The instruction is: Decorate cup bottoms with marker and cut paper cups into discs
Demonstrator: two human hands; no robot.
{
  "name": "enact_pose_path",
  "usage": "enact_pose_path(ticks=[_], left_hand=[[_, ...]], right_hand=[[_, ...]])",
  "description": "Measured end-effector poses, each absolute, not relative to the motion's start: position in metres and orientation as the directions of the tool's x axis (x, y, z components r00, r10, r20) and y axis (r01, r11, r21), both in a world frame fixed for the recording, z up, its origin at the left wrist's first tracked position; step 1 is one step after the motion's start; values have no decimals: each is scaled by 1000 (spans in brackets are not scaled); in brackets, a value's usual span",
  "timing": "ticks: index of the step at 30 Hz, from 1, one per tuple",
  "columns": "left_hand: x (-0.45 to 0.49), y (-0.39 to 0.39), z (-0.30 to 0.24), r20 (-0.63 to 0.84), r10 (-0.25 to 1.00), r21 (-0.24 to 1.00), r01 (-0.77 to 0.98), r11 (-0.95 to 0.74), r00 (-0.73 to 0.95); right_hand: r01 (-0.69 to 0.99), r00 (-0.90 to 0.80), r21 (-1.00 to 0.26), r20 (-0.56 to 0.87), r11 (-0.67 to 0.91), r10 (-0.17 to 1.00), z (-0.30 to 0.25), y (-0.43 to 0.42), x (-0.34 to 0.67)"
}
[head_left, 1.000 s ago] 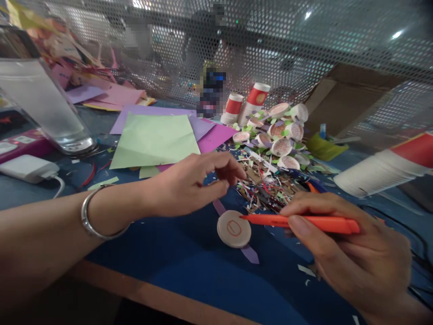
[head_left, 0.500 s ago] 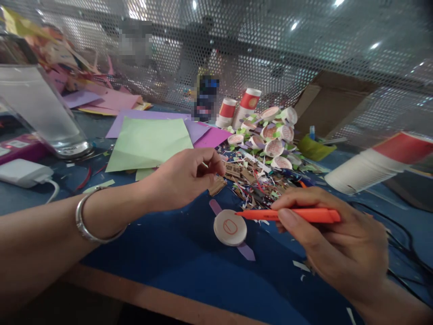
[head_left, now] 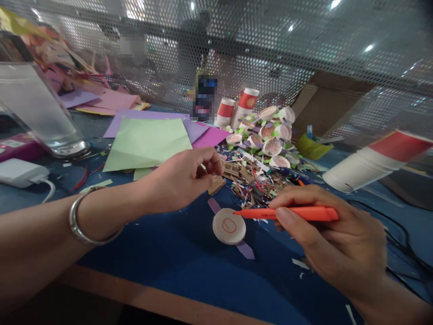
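Observation:
On the blue tabletop [head_left: 189,266] lies a small round white paper piece [head_left: 237,228], like a cut cup bottom. It bears an orange oval with a short mark inside. Purple paper strips [head_left: 245,250] stick out at two opposite sides, the lower one pointed. My right hand [head_left: 324,239] grips an orange marker [head_left: 301,213], its tip at the disc's upper edge; whether it touches cannot be told. Up and left of the disc, my left hand [head_left: 189,178] hovers with loosely curled fingers, thumb apart from them, and nothing visible held. A cardboard scrap [head_left: 215,186] lies just below its fingertips.
Behind are paper scraps [head_left: 259,189], a heap of similar discs [head_left: 272,146] and stacked paper cups [head_left: 246,101]. Coloured sheets [head_left: 149,142] and a clear water container [head_left: 43,108] stand left. Another cup stack [head_left: 361,167] tilts at right, near black cables [head_left: 402,248].
The whole view shifts slightly left. Both hands, the marker and the disc keep nearly the same places relative to one another.

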State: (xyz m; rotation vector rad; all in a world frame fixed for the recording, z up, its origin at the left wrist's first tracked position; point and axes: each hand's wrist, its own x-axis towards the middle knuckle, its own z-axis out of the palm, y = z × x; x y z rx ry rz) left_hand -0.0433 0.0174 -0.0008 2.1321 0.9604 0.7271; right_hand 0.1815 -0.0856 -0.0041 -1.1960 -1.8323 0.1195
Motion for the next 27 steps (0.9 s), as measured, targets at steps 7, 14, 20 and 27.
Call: enact_pose_path(ticks=[7, 14, 20, 27], left_hand=[[-43, 17, 1, 210, 773, 813, 332, -478, 599], [-42, 13, 4, 188, 789, 768, 412, -489, 586], [-41, 10, 0, 146, 781, 753, 444, -486, 607], [-39, 8, 6, 166, 754, 813, 344, -469, 636]], right_hand=[[690, -125, -491, 643, 532, 756, -5, -88, 184], [715, -193, -420, 650, 559, 735, -6, -87, 187], [721, -202, -410, 647, 558, 735, -5, -88, 188], [670, -177, -470, 652, 575, 738, -11, -85, 185]])
